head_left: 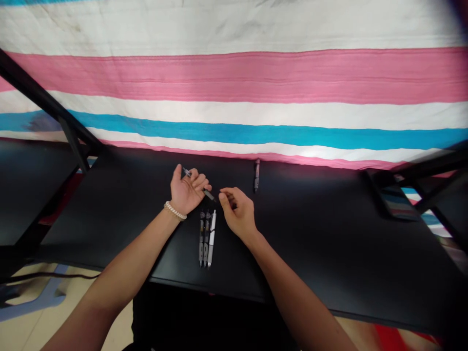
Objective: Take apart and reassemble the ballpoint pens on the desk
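Observation:
My left hand, with a beaded bracelet at the wrist, is turned palm up above the black table. Its curled fingers hold a dark pen, whose grip end points toward my right hand. My right hand is just to the right, fingers bent and thumb near the fingertips; whether anything small is between them cannot be made out. Below the hands lie two dark pens and a white pen, side by side. Another pen lies apart, near the table's back edge.
A dark phone-like slab lies at the table's right side. Striped cloth hangs along the back edge. Black metal bars rise at the left and right ends. A second black table stands at the left.

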The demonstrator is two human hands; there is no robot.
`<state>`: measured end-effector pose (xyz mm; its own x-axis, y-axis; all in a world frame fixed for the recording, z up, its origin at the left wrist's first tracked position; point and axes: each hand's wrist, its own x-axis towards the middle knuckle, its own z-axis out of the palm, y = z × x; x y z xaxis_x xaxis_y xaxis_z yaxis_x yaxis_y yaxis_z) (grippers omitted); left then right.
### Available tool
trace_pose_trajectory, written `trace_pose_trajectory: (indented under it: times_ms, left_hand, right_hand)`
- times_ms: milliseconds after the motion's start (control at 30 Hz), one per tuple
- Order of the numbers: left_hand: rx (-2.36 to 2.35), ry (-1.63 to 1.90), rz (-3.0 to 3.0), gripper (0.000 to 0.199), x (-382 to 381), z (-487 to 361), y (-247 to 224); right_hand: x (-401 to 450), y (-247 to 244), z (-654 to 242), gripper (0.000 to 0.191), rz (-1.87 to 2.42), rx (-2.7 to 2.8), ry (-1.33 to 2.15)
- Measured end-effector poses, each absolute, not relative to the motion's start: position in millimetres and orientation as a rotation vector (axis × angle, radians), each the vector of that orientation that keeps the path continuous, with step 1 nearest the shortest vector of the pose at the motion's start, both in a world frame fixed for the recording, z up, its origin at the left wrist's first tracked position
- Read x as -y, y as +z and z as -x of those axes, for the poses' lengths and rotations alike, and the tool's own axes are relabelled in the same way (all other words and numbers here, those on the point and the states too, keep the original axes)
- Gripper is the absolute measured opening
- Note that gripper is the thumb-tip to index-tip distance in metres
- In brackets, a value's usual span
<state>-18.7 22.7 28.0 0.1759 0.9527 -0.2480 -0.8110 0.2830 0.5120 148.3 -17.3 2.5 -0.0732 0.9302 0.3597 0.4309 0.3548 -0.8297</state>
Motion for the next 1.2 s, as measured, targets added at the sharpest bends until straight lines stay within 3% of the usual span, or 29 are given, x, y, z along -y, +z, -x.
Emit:
trace_pose_trajectory:
  times_ms: [233, 1200]
  left_hand:
    - [-0.546, 1.497, -0.081, 0.048, -34.7, 45.7, 23.4]
    - [-0.588, 1.395, -0.207, 0.048, -34.0, 39.0, 21.3]
  right_hand:
    - [15.9, 10.4, -153.9, 0.025, 1.252, 1.598, 0.569]
    - [17.5, 8.2, -152.8, 0.027, 1.202, 1.772, 0.425]
